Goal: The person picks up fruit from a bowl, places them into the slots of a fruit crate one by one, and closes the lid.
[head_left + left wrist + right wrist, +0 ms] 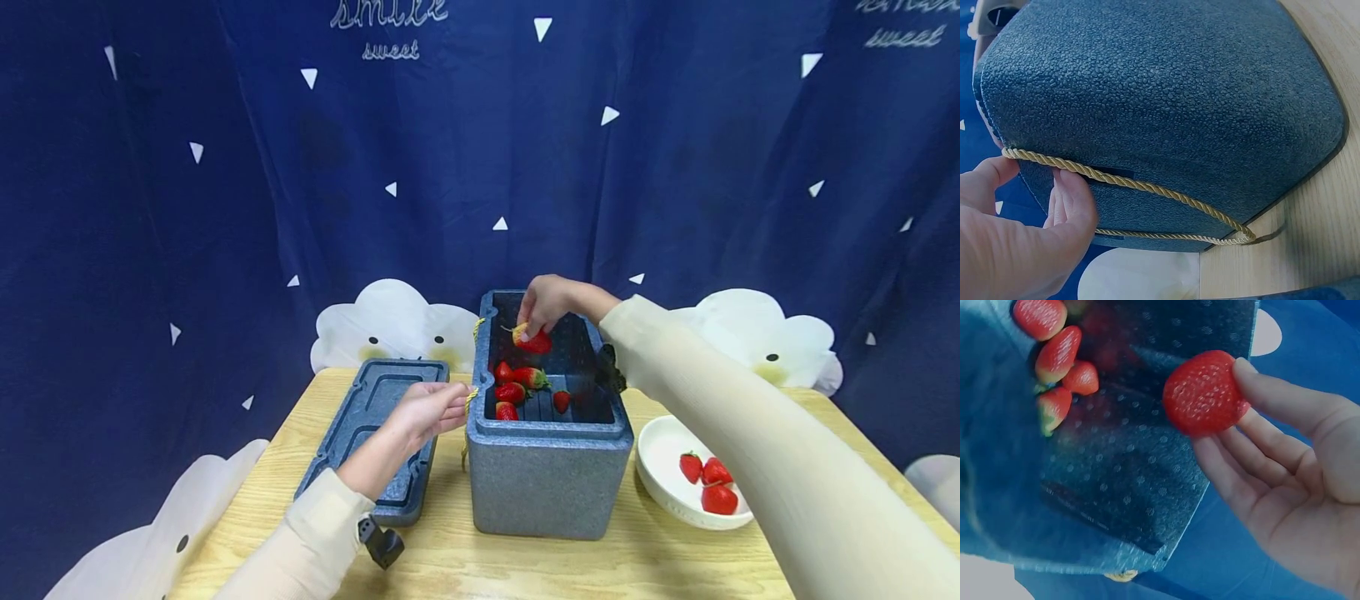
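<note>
Over the grey foam box (pixel 551 483), my right hand (pixel 545 302) pinches a large red strawberry (pixel 534 340) between thumb and fingertips. The right wrist view shows this strawberry (pixel 1204 394) from its rounded red end, inside the box opening. Several strawberries lie on the box floor, among them a small one (pixel 562 402) apart from the rest. At the left rim, my left hand (pixel 431 410) pinches the twisted gold rope (pixel 1166 190) with thumb and finger, close against the box wall.
The box's grey lid (pixel 347 442) lies flat on the wooden table (pixel 517 567), left of the box. To the right stands a white bowl (pixel 654 471) with several strawberries, partly covered by the right sleeve. A blue curtain (pixel 450 142) hangs behind.
</note>
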Demonstrator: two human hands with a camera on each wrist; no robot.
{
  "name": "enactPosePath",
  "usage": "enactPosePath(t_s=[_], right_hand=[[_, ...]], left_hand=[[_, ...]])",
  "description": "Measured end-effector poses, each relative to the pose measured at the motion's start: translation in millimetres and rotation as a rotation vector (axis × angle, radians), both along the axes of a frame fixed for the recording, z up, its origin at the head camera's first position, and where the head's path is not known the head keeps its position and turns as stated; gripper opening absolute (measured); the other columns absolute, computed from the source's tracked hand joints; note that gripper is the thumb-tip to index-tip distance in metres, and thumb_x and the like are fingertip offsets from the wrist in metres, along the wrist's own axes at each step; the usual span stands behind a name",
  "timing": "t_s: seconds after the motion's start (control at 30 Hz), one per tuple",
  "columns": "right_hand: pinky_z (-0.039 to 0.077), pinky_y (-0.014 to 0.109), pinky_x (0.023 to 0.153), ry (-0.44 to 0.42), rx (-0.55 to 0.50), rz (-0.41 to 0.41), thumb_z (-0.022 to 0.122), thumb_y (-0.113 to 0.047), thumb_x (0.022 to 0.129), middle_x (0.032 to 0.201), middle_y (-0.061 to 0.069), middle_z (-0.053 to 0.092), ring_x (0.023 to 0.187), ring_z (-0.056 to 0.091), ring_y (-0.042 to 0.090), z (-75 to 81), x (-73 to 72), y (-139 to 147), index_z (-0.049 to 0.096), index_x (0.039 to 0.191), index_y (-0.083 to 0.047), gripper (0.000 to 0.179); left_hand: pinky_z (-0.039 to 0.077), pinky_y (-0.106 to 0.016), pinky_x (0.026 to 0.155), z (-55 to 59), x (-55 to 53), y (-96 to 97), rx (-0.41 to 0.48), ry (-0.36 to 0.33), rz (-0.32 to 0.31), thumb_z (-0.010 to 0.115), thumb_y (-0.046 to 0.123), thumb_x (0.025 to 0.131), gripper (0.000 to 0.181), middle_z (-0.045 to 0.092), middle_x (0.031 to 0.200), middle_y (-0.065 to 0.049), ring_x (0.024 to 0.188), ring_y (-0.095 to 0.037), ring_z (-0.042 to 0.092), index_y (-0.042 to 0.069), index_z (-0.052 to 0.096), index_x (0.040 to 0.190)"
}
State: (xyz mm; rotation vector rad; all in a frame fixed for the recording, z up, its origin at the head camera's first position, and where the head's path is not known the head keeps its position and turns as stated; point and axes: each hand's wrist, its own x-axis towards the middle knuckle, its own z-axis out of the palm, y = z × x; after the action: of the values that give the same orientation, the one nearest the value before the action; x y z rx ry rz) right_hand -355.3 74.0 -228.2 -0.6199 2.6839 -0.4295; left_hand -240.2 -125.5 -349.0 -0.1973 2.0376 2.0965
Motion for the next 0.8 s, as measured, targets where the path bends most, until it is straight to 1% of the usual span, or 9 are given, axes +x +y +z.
enactPosePath(t_s=[0.07,0.13,0.17,0.2,0.27,0.4,0.53,0.67,0.8], right_hand=[[0.06,0.029,0.082,0.014,0.047,-0.004,0.076,-0.013,0.081,0.103,0.009,0.072,0.088,0.069,0.016,0.0,0.0,0.0,0.073,0.101,-0.005,0.022],[0.059,0.03,0.083,0.067,0.101,0.003,0.076,-0.016,0.082,0.108,0.009,0.072,0.089,0.069,0.017,0.0,0.5,1.1,0.072,0.107,-0.007,0.027],[0.059,0.031,0.084,0.088,0.113,-0.001,0.076,-0.016,0.082,0.11,0.01,0.071,0.09,0.07,0.018,0.8,1.8,1.9,0.071,0.11,-0.007,0.03],[0.058,0.034,0.087,0.107,0.129,-0.009,0.074,-0.017,0.083,0.115,0.011,0.07,0.093,0.069,0.02,1.2,2.4,3.0,0.07,0.113,-0.006,0.033],[0.058,0.034,0.087,0.145,0.128,-0.006,0.074,-0.018,0.083,0.117,0.012,0.07,0.094,0.07,0.021,3.7,4.9,7.4,0.069,0.115,-0.006,0.034],[0.059,0.034,0.082,0.169,0.049,0.007,0.075,-0.017,0.083,0.113,0.015,0.071,0.093,0.071,0.025,10.7,9.8,22.3,0.069,0.113,-0.002,0.034],[0.059,0.035,0.083,0.202,-0.007,0.019,0.075,-0.019,0.083,0.11,0.015,0.072,0.095,0.07,0.024,14.8,17.1,42.8,0.07,0.11,-0.003,0.032],[0.057,0.039,0.088,0.244,-0.066,0.01,0.074,-0.019,0.083,0.106,0.014,0.074,0.095,0.069,0.023,10.9,26.8,68.0,0.071,0.107,-0.003,0.029],[0.059,0.038,0.084,0.262,-0.163,-0.001,0.075,-0.015,0.082,0.101,0.016,0.074,0.09,0.071,0.022,1.0,40.1,95.2,0.07,0.106,0.0,0.029]], left_hand=[[0.052,-0.042,0.101,-0.3,-0.1,0.8,-0.004,-0.007,0.003,0.055,0.011,0.091,0.044,0.063,0.116,-0.019,0.092,-0.013,0.062,-0.011,0.05,0.129],[0.051,-0.042,0.102,-1.1,0.0,0.8,-0.006,-0.01,0.0,0.055,0.011,0.091,0.046,0.061,0.123,-0.023,0.096,-0.014,0.062,-0.012,0.048,0.13],[0.051,-0.043,0.102,-1.4,0.2,0.8,-0.006,-0.01,-0.003,0.055,0.011,0.091,0.046,0.06,0.126,-0.025,0.098,-0.015,0.062,-0.012,0.047,0.131],[0.05,-0.043,0.103,-1.7,0.3,0.8,-0.008,-0.01,-0.005,0.055,0.011,0.091,0.047,0.059,0.127,-0.026,0.099,-0.016,0.062,-0.012,0.047,0.131],[0.05,-0.043,0.103,-2.1,0.5,0.9,-0.009,-0.007,-0.01,0.054,0.011,0.091,0.047,0.058,0.129,-0.027,0.101,-0.017,0.062,-0.012,0.047,0.131],[0.05,-0.043,0.103,-1.6,0.0,1.3,-0.005,-0.002,-0.011,0.054,0.011,0.092,0.045,0.058,0.129,-0.027,0.1,-0.016,0.062,-0.012,0.048,0.13],[0.05,-0.043,0.102,-0.3,-0.4,1.6,-0.002,0.003,-0.008,0.054,0.011,0.092,0.043,0.061,0.126,-0.026,0.096,-0.014,0.063,-0.012,0.05,0.128],[0.051,-0.042,0.101,-0.3,-0.6,1.6,-0.005,0.002,-0.005,0.054,0.011,0.092,0.042,0.062,0.126,-0.025,0.094,-0.013,0.063,-0.011,0.051,0.128],[0.05,-0.044,0.103,-1.7,-0.6,1.3,-0.009,0.002,-0.005,0.054,0.011,0.093,0.042,0.06,0.127,-0.025,0.095,-0.013,0.063,-0.011,0.05,0.128]])
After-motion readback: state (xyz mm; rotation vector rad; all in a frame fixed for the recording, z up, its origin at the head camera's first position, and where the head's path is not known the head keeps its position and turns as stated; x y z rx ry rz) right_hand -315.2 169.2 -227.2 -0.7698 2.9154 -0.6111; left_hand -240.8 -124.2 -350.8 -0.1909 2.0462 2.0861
